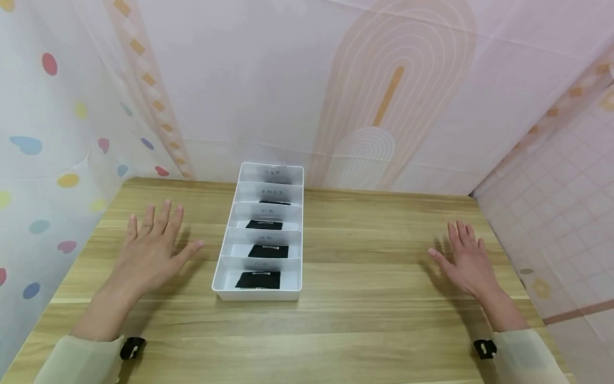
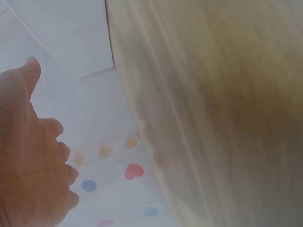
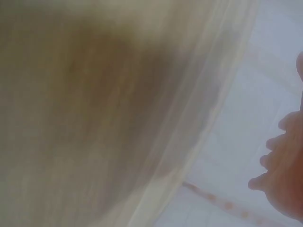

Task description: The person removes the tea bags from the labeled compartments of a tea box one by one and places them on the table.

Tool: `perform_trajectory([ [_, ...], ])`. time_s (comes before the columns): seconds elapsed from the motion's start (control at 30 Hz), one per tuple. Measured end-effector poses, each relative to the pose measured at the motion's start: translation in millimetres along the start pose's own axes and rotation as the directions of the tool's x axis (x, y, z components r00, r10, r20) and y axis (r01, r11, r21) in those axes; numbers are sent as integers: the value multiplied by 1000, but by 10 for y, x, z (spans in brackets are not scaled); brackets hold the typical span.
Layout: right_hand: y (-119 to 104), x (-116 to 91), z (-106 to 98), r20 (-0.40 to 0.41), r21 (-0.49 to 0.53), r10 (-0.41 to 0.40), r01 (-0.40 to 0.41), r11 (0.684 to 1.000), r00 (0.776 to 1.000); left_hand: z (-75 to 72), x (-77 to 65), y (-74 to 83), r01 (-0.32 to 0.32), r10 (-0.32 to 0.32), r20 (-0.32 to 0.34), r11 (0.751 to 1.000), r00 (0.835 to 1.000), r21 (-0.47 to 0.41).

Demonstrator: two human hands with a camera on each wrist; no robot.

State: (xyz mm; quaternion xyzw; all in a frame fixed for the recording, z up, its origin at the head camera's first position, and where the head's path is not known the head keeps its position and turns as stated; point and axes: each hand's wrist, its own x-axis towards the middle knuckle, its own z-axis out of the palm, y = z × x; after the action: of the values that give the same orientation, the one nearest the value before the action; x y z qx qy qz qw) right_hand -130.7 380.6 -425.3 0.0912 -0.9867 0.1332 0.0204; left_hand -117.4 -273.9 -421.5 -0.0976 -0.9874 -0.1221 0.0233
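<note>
A white divided box stands on the wooden table, left of the middle in the head view. Several compartments run front to back, with small dark writing on their dividers. Flat black packets lie in the nearer ones; the farthest compartment's floor is mostly hidden. To the left of the box is my left hand, fingers spread and holding nothing. My right hand is well to the right of the box, its fingers straight and also without anything in them. Both wrist views show a bare palm beside the table surface.
The wood-grain table reaches back to a patterned cloth hanging behind it. Similar cloth hangs at the left and right sides. A black strap is at the left sleeve, another at the right.
</note>
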Motion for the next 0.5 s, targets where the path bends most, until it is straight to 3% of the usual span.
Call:
perform_trajectory([
  [0.5,-250,-20,-60,-54,16,-41,42,999,998,-37,-98,96,-47,48,-20,998,999,47],
])
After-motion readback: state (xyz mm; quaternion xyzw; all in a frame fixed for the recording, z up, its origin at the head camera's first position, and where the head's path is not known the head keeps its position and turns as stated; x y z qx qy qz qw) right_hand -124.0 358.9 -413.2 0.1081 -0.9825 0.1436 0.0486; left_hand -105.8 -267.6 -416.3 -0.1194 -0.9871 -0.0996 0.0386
